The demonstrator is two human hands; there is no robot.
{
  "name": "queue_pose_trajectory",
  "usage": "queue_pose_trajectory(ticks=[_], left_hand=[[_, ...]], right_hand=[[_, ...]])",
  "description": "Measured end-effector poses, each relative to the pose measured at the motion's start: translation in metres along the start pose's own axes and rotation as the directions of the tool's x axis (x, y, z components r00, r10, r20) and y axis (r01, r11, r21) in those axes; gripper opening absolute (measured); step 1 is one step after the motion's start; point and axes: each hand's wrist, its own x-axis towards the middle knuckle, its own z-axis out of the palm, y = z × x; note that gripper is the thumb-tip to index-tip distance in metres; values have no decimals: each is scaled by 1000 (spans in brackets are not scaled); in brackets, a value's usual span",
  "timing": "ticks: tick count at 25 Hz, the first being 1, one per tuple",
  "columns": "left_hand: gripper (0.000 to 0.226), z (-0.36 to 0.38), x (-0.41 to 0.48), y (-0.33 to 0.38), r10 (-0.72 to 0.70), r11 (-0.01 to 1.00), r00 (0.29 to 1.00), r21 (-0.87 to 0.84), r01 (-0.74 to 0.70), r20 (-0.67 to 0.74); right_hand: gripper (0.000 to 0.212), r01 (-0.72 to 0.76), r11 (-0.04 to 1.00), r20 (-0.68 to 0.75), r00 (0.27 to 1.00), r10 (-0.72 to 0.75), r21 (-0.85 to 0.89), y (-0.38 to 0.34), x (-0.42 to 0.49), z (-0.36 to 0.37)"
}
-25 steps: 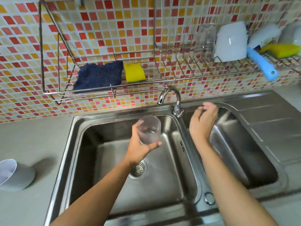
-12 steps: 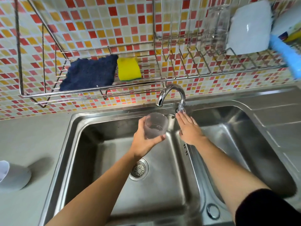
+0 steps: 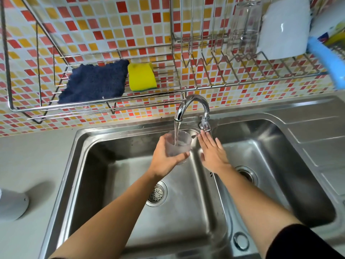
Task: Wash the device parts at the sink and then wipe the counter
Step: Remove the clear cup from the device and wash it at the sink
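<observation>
Backdrop: red/yellow/white mosaic tile wall, grey counter below it. A stainless double-bowl sink is set into the counter, with its drainboard on the right.

A wire rack hangs on the wall above the sink. The left shelf holds a dark blue cloth with a yellow sponge just beside it. The right section holds a white dish, a clear glass next to it, and a blue handle sticking out at the far right. Rack contents sit well above the hands; nothing blocks the sink.

A grey-white rounded part sits on the counter at the left edge, cut off by the frame.

The chrome gooseneck faucet stands on the divider between the bowls, spout turned over the left bowl. Water stream falls straight into the cup.

Cup: translucent plastic, upright, held above the left bowl directly under the spout and well above the strainer.

Left hand: wrapped around the cup's lower body, thumb on the near side.

Right hand: flat, fingers straight and spread, holding nothing. It is just right of the cup, with fingertips at the lever by the faucet base. Contact or just short: cannot tell.

Black sleeve on the right arm at the frame bottom.
</observation>
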Motion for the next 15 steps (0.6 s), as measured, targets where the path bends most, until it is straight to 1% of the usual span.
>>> queue_pose_trajectory(ticks=[3,5,6,8,10,13,15], left_hand=[[73,-1,1,8,13,1000,1000,15,-13,0],[69,0,2,12,18,997,1000,71,-18,5],[68,0,3,14,22,993,1000,113,-24,13],[68,0,2,13,15,981,999,194,-25,51],[69,-4,-1,10,-10,968,998,252,-6,64],[71,-10,-3,6,-14,968,1000,250,10,18],[71,-11,-1,5,-23,958,999,288,9,43]], right_hand=[[72,-160,981,28,987,158,108,-6,-27,18],[73,-282,944,61,959,275,172,-10,-40,27],[74,-311,931,60,950,306,191,-11,-43,30],[73,-318,927,54,948,314,200,-13,-45,31],[67,-309,930,48,951,306,197,-12,-44,32],[63,-310,931,28,950,310,195,-12,-44,33],[57,-299,933,21,953,301,202,-11,-43,34]])
